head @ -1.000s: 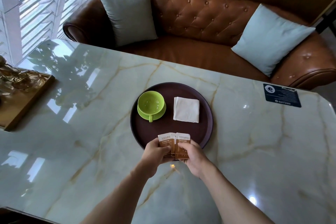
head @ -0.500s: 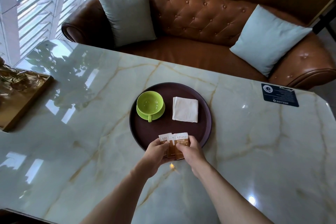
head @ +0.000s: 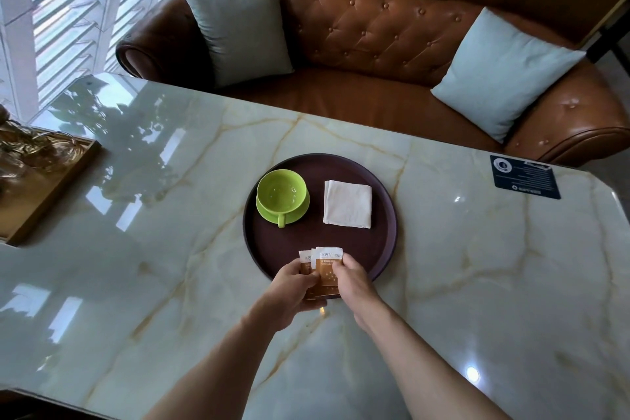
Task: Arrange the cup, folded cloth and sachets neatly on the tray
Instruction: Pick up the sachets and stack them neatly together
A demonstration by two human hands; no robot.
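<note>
A round dark brown tray [head: 381,242] lies on the marble table. On its left half stands a lime green cup [head: 281,194] on a matching saucer, handle toward me. A white folded cloth [head: 347,203] lies flat on the right half. At the tray's near edge, brown and white sachets [head: 326,269] overlap in a small fan. My left hand [head: 293,286] pinches them from the left and my right hand [head: 351,280] from the right. Their lower ends are hidden by my fingers.
The marble table [head: 477,283] carries a gold-framed tray with ornaments [head: 37,177] at the far left and a dark card [head: 525,177] at the far right. A brown leather sofa [head: 375,54] with two pale cushions stands behind the table.
The sachets have been drawn closer together, now overlapping more, and lowered toward the tray's near edge. Both hands stay on them.
</note>
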